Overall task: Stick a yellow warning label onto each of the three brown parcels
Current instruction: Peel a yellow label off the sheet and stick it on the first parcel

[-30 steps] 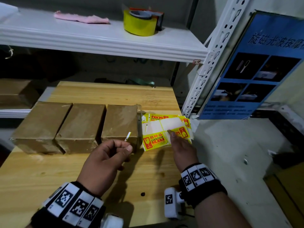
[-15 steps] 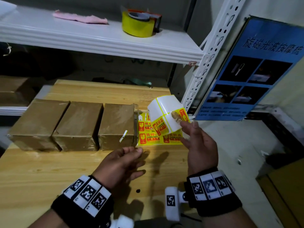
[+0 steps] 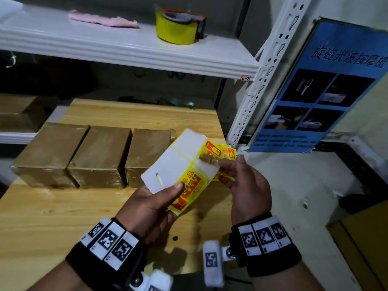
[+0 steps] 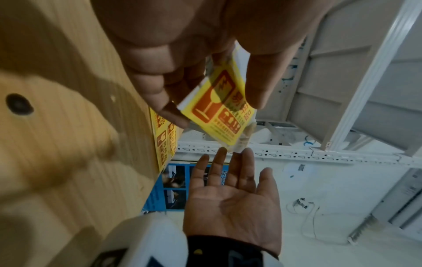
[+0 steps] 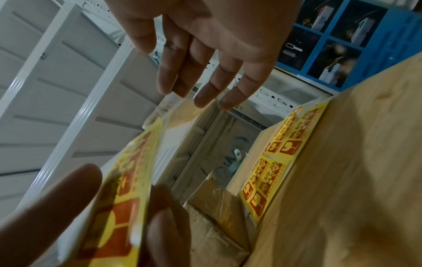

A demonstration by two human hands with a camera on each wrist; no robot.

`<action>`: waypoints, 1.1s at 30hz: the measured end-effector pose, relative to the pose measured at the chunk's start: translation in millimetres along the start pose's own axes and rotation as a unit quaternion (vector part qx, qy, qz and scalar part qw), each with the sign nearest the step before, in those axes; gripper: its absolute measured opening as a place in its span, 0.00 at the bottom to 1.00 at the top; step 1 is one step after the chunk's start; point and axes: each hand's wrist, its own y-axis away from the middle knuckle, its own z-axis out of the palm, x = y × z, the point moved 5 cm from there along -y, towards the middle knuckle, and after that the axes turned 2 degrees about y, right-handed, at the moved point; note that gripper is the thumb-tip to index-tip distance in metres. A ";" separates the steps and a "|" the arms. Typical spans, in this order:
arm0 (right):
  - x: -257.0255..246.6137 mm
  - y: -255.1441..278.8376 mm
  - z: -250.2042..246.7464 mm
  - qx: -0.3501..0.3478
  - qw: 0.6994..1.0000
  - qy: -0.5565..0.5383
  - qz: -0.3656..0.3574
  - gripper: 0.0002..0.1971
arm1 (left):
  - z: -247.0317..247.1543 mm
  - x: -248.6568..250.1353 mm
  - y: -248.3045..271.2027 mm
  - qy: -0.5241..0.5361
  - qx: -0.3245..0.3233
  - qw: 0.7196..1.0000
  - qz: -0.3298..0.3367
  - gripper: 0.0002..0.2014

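Three brown parcels stand side by side on the wooden table (image 3: 63, 217): left (image 3: 50, 152), middle (image 3: 102, 152) and right (image 3: 147, 152). None shows a label on top. A sheet of yellow warning labels (image 3: 178, 164) is held in the air in front of the right parcel, much of it bare white backing. My left hand (image 3: 174, 192) pinches its near end, thumb on a yellow label (image 4: 219, 108). My right hand (image 3: 218, 166) pinches the far corner, thumb on top, straight fingertips (image 5: 205, 103) at the edge beneath. More label sheets (image 5: 274, 162) lie on the table by the right parcel.
A yellow tape dispenser (image 3: 178, 28) and a pink cloth (image 3: 102, 18) sit on the white shelf above. A perforated shelf upright (image 3: 262, 80) and a blue poster (image 3: 325, 91) stand just right of the table's edge. Another brown box (image 3: 16, 112) sits far left.
My right hand lifted one label sheet off the pile and brought it nearer. My left hand, holding no sheet before, rose and took the sheet's near end.
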 end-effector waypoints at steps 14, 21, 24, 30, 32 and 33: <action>39.2 23.5 34.0 -0.156 0.927 -0.078 0.333 0.19 | -8.4 19.2 -3.4 -0.059 0.042 0.994 0.082 0.20; 36.6 14.0 31.4 -0.079 0.948 -0.167 0.257 0.09 | -32.7 40.6 -4.1 -0.095 0.164 0.970 0.152 0.36; 36.7 11.1 29.7 -0.074 0.955 -0.180 0.224 0.11 | -33.0 63.1 2.2 -0.150 0.205 0.935 0.247 0.45; 28.0 15.4 32.5 -0.109 0.959 -0.176 0.196 0.11 | -2.7 68.0 16.6 -0.419 0.153 0.845 0.294 0.09; 26.5 18.8 34.4 -0.120 0.960 -0.167 0.192 0.08 | 3.4 54.0 13.3 -0.398 0.098 0.874 0.261 0.13; 25.6 20.9 36.0 -0.129 0.960 -0.163 0.190 0.07 | 6.4 48.1 11.7 -0.389 0.088 0.884 0.245 0.16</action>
